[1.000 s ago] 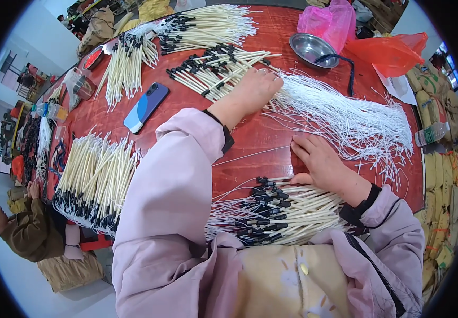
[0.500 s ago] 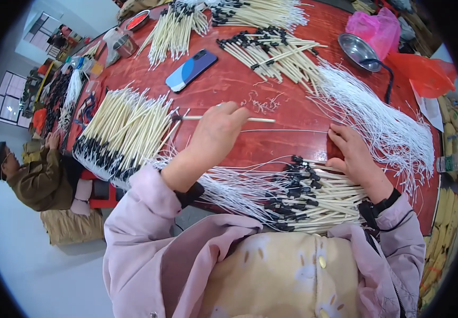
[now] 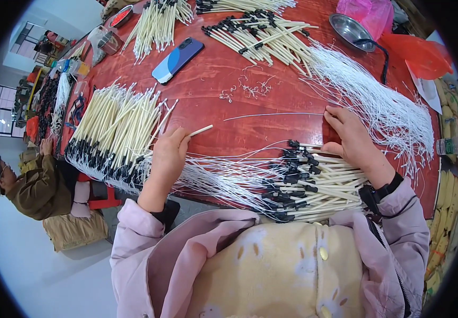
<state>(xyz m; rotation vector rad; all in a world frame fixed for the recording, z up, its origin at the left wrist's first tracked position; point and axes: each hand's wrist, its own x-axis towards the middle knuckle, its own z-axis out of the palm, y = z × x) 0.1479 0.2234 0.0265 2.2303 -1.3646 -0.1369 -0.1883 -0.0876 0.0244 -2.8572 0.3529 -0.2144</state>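
My left hand point(image 3: 168, 155) is closed around a thin cream-coloured stick point(image 3: 202, 130), whose tip pokes out to the right of the fingers. The rest of that stick is hidden by the hand. Between thumb and fingertips, my right hand point(image 3: 354, 139) pinches a single white string point(image 3: 271, 114), which stretches leftward just over the red tabletop to a loose end. Under my right hand lies a pile of cream sticks with black ends point(image 3: 319, 185), trailing a bundle of white strings point(image 3: 223, 180) to the left. A second stick bundle point(image 3: 123, 119) lies beside my left hand.
A blue and purple phone point(image 3: 178, 60) and white string scraps point(image 3: 253, 87) lie mid-table point(image 3: 207, 100). More sticks point(image 3: 260, 37) and a large hank of white strings point(image 3: 367, 95) lie behind. A metal bowl point(image 3: 352, 33) stands far right; a person point(image 3: 35, 183) sits at left.
My left hand has moved left and nearer to me with the stick. The string's left end now shows loose. My right hand stays pinched at about the same place; the view has shifted slightly.
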